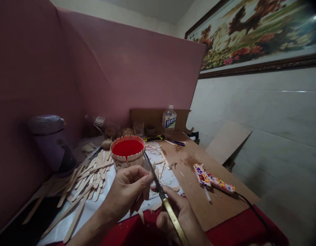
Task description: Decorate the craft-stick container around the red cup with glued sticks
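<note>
My left hand (128,188) is closed in a pinch on a small piece of wooden craft stick (153,167), right beside the scissor blades. In my right hand (182,208) are scissors (169,208) with gold-coloured handles and dark blades pointing up and away from me. Just beyond both hands stands a round container (123,163) with a red inside, its outer wall covered in upright craft sticks. A pale wood sliver (141,216) shows below my left hand. Fingertips of both hands are partly hidden.
Loose craft sticks (83,181) are heaped at left on white sheeting. A flower-patterned glue gun (206,179) lies on brown cardboard (199,212), its cord trailing right. At the back are a yellow-black cutter (154,138), a blue pen (178,142) and a plastic bottle (169,121).
</note>
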